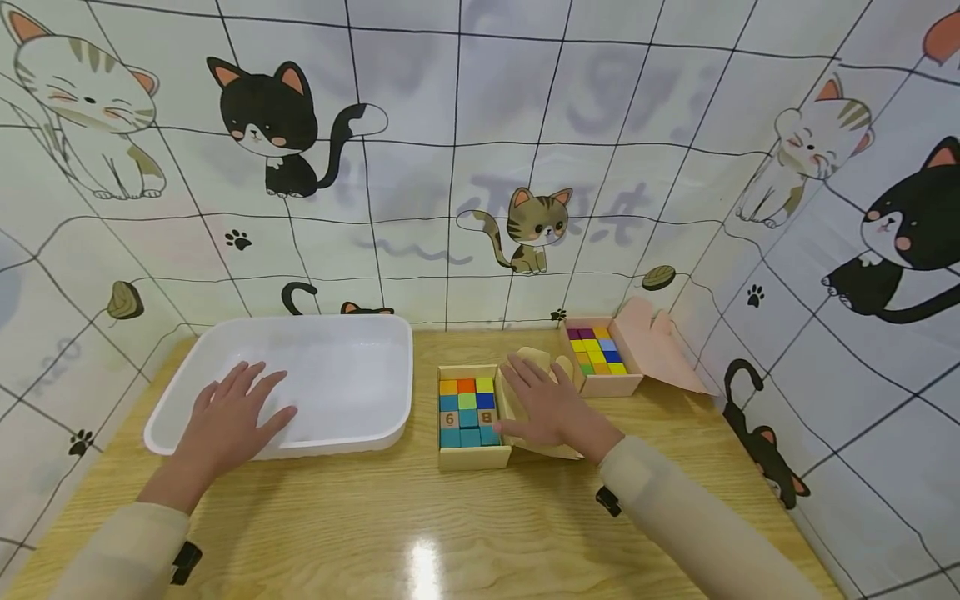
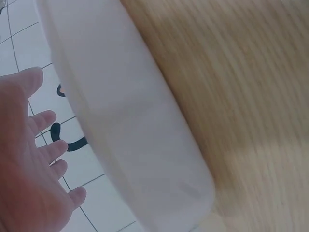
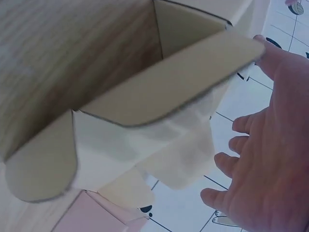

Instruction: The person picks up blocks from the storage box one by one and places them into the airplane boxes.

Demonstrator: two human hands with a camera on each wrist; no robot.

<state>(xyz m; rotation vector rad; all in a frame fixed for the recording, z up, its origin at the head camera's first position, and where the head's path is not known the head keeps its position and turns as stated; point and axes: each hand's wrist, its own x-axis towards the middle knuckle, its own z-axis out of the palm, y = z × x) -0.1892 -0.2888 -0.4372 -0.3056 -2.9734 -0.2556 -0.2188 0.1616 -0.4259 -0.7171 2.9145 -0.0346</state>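
My left hand [image 1: 232, 421] is over the near left part of a white plastic tub [image 1: 341, 429], fingers spread and relaxed, holding nothing. In the left wrist view that hand [image 2: 31, 164] appears beside the tub's outer wall [image 2: 130, 106]. A pale yellow cardboard box [image 1: 474, 459] stands right of the tub, filled with colored cubes [image 1: 467, 401]; two show "9" and "B". My right hand [image 1: 547, 408] lies over its opened lid, fingers extended, thumb near the cubes. The right wrist view has the thumb at a corner of a box flap [image 3: 178, 77]; whether it touches cannot be told.
A pink box [image 1: 611, 384] of colored cubes [image 1: 596, 350] stands behind on the right, its lid [image 1: 660, 350] folded out to the right. Cat-printed sheeting [image 1: 420, 183] rises behind and beside the wooden table [image 1: 337, 533]. Small black devices are on both wrists.
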